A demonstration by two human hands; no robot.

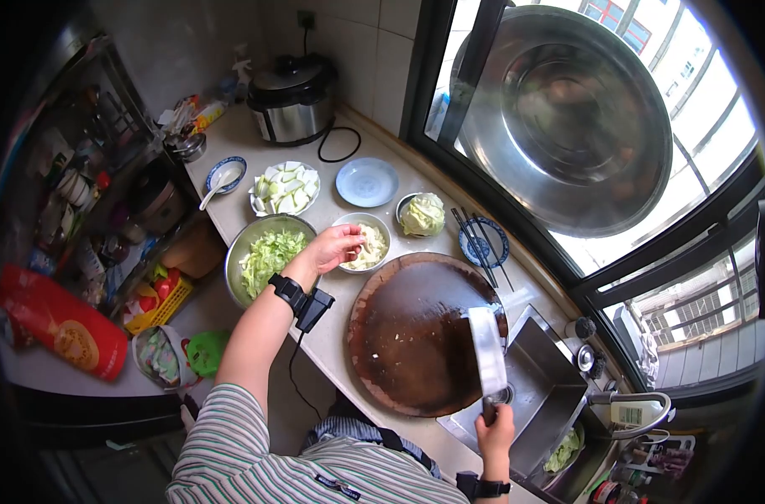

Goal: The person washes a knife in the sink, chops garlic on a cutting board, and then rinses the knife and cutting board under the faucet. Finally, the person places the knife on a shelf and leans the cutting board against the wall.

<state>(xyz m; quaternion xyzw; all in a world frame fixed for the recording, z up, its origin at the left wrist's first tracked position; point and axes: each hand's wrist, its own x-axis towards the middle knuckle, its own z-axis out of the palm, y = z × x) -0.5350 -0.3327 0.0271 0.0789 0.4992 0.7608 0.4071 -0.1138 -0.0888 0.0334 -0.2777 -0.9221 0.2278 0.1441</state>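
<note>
My left hand [336, 248] is over the white bowl [377, 261] of pale chopped pieces, its fingers pinched together; whatever they hold is too small to make out. My right hand [495, 428] grips the dark handle of a cleaver [486, 349], whose broad blade stands over the right edge of the round wooden cutting board [416, 336]. A few small pale bits lie on the wet, dark board. Left of the white bowl stands a metal bowl [231, 267] of chopped green leaves. Behind the board, a partly cut cabbage [422, 215] sits in a small bowl.
A plate of cut pale-green vegetable [284, 188], an empty blue plate [367, 182] and a pressure cooker [291, 97] stand behind. Chopsticks [481, 244] cross a blue-patterned dish. A sink [538, 395] with a faucet [634, 398] lies right. A large metal basin [567, 118] leans at the window.
</note>
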